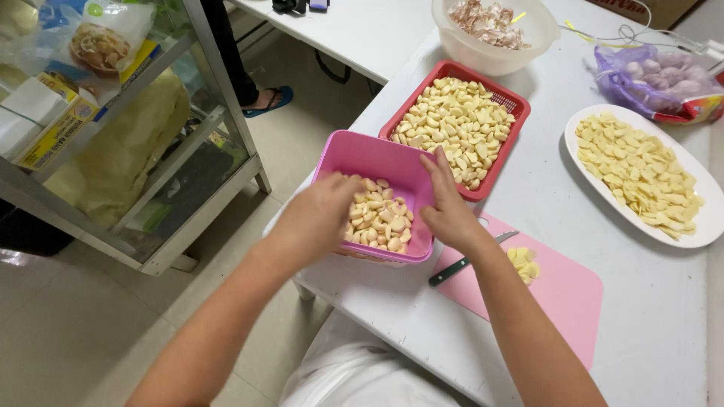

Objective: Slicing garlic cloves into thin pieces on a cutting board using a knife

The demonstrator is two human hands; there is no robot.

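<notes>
The person tilts a pink square container (377, 162) of peeled garlic cloves (379, 221) at the near edge of the white tabletop (626, 316). The left hand (320, 215) grips its rim at nine o'clock, fingers curled over the wall. The right hand (449, 207) clasps the three o'clock side, fingers stretched up along the rim. The step in hand looks like handling or shifting this container; any next move calls for a level, two-handed hold so no cloves spill.

At one o'clock from it sits a red basket (516, 102) of cloves, with a white bowl (543, 30) of skins beyond. A white oval plate (705, 226) of sliced garlic lies at three o'clock. A knife (456, 267) and a few slices (524, 264) rest on a pink cutting board (558, 301) just beside the right wrist.
</notes>
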